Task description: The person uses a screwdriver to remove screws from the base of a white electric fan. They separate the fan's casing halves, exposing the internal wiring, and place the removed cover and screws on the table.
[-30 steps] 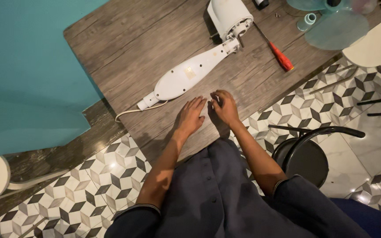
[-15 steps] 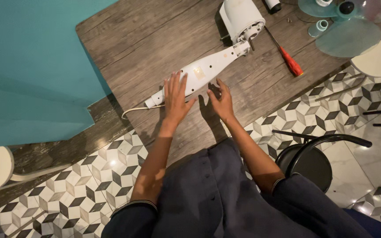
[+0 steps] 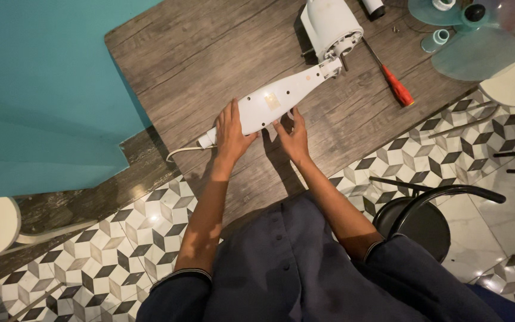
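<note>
Wooden table (image 3: 210,53), white fan stand (image 3: 281,98) lying diagonally, narrow end upper-right, both hands' fingers (image 3: 229,116) spread flat on it

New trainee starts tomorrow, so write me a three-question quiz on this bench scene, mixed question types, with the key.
1. True or false: the left hand rests on the wide end of the white fan stand housing.
2. Multiple choice: the red-handled screwdriver lies
A. under the right hand
B. on the wooden table, right of the housing
C. on the tiled floor
3. Fill in: the narrow end of the housing joins the white ______ at the table's far side.

Key: 1 true; 2 B; 3 motor unit.
</note>
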